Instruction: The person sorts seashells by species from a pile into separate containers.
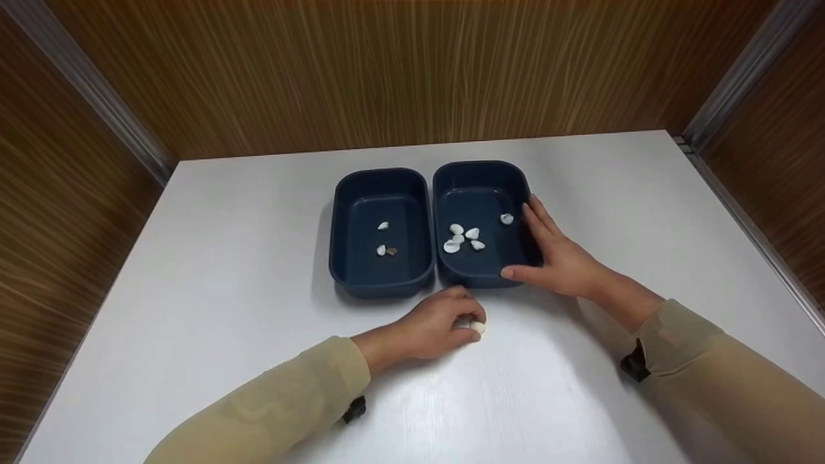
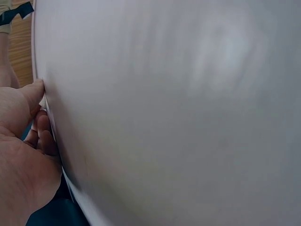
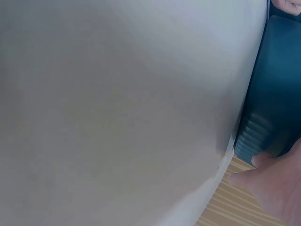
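Observation:
My left hand (image 1: 441, 324) is low over the white table in front of the two bins, its thumb and fingers pinching a small white shell (image 1: 477, 327). That shell is mostly hidden by the fingers in the left wrist view. The right hand (image 1: 562, 261) lies at the near right corner of the right dark blue bin (image 1: 486, 281), fingers stretched along its right side and thumb at the front rim. Inside this bin are several white shells (image 1: 472, 233), most of them grouped at the left, with one shell (image 1: 506, 219) apart near the right wall.
The left dark blue bin (image 1: 381, 291) stands close beside the right one and holds two white shells (image 1: 383, 225) and a brown piece (image 1: 391, 252). Both bins stand on a white table (image 1: 245, 258). Wood-grain panels (image 1: 412, 77) rise behind it and at both sides.

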Demonstrator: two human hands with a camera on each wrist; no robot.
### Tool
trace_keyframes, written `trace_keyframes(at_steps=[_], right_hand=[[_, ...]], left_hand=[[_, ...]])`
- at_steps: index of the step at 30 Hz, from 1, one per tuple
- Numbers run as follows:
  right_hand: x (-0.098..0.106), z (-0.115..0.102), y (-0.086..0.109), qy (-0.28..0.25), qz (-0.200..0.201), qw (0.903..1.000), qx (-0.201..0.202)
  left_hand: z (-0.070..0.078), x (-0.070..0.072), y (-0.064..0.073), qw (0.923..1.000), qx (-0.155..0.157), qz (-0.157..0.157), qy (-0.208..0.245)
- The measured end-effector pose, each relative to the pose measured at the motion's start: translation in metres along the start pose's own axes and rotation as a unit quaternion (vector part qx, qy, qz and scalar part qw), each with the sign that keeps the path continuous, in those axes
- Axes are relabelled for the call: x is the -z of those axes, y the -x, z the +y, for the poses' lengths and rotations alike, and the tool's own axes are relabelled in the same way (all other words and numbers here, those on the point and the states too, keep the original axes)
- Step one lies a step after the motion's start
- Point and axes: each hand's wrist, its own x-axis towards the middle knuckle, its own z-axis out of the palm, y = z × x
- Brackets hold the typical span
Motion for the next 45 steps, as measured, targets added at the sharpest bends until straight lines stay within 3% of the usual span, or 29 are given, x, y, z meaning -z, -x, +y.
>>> trace_keyframes(at_steps=[25, 35, 45], right_hand=[[0.000, 0.002, 0.001, -0.004, 0.001, 1.0000, 0.005], [0.000, 0.001, 0.000, -0.004, -0.002, 1.0000, 0.004], [0.001, 0.001, 0.000, -0.001, -0.004, 1.0000, 0.003]], left_hand=[[0.001, -0.002, 0.000, 0.9997, 0.002, 0.008, 0.023], [0.003, 0.003, 0.001, 0.9998, 0.008, -0.011, 0.015], [0.015, 0.009, 0.005, 0.9991, 0.004, -0.036, 0.022]])
